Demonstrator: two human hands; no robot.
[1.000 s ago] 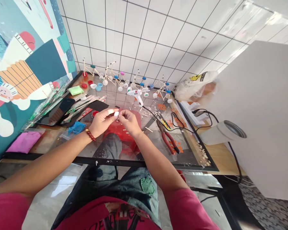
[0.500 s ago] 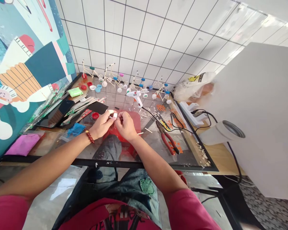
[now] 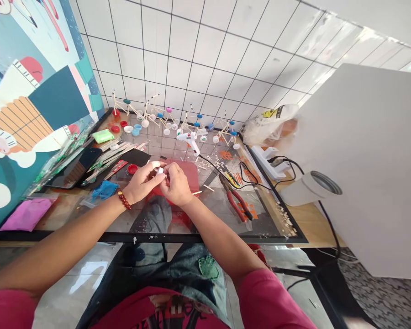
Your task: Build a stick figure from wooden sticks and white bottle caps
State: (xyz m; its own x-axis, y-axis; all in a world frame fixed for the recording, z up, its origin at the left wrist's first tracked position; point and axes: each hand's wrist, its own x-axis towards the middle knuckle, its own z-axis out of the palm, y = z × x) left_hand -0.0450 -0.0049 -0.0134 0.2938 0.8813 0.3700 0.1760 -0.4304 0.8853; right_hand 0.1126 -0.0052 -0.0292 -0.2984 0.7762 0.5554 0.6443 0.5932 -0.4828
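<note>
My left hand [image 3: 143, 183], with a beaded bracelet at the wrist, pinches a small white cap-like piece [image 3: 160, 171] between thumb and fingers. Close against it, my right hand [image 3: 176, 184] has its fingers curled together at the piece's edge. Whatever sits inside the right fingertips is hidden. Both hands are above the glass tabletop, over a red shape [image 3: 188, 173] seen at the glass. A red bottle cap [image 3: 132, 169] lies just left of the hands, and a white glue gun [image 3: 189, 140] rests behind them.
Stick-and-cap models [image 3: 150, 114] line the back by the tiled wall. At right lie red-handled pliers [image 3: 238, 201], a black cord and a power strip [image 3: 270, 162]. Wooden sticks [image 3: 114, 157], a phone [image 3: 74, 168], a blue crumpled piece [image 3: 104, 190] and a purple packet [image 3: 27, 214] are at left.
The camera view has shifted slightly. The white piece has tilted a little in my left fingers, and both hands stay together.
</note>
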